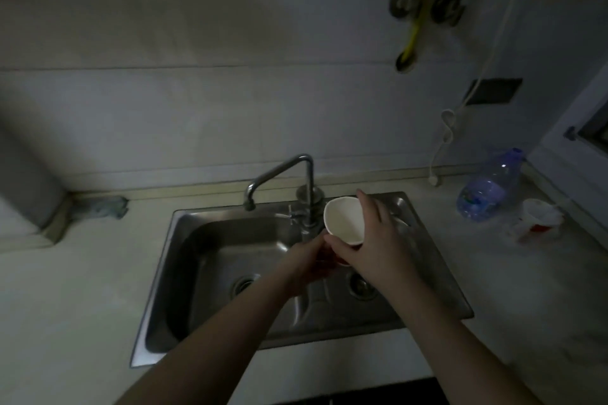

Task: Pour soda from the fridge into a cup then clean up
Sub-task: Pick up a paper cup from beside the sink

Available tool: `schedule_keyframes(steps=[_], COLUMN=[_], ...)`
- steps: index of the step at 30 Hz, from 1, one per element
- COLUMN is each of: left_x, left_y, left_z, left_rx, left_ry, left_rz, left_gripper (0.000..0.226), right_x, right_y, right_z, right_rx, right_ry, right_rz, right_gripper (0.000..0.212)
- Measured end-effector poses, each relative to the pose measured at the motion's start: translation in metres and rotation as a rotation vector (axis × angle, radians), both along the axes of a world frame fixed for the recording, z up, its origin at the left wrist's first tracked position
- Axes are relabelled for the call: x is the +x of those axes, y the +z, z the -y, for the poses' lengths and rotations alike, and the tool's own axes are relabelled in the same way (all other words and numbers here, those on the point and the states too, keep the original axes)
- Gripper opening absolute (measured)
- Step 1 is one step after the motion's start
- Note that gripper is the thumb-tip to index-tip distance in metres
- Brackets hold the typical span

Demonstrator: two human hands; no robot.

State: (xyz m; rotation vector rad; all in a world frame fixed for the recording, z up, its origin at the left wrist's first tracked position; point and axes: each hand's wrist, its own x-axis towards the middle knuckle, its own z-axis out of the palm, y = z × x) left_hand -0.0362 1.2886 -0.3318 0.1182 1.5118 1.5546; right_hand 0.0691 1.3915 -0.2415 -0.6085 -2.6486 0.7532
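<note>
Both hands hold a paper cup (343, 222) over the right part of a steel sink (210, 273), just right of the tap (289, 181). The cup is tilted, with its white inside facing the camera and its open mouth turned up and to the left; a strip of red shows on its outer wall near the bottom. The right hand (378, 240) wraps around the cup from the right, thumb under the rim on the near side and fingers curled over the far side. The left hand (307, 261) comes in from the lower left and grips the cup's base, fingers curled around it. No water can be seen coming from the spout.

The sink is set in a pale counter (65, 289). On the counter to the right, well apart from the cup, lies a clear plastic bottle (490, 189) with a blue label, and just beside it a small clear container (536, 219) with something red at its base. A crumpled cloth (102, 207) lies at the far left, against the wall.
</note>
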Motion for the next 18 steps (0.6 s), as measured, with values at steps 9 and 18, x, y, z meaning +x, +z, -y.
schedule_keyframes(steps=[9,18], left_x=[-0.013,-0.016], left_y=[0.004,0.014], left_z=[0.167,0.326], left_rx=[-0.009,-0.022], left_ry=[0.221,0.440], left_rz=[-0.012,-0.034], left_gripper=[0.051,0.051], right_x=[-0.038,-0.065], right_y=[0.007,0.004], right_z=[0.150,0.294], right_rx=[-0.003,-0.042], right_ry=[0.202,0.397], right_rz=[-0.001,-0.031], right_gripper=[0.092,0.094])
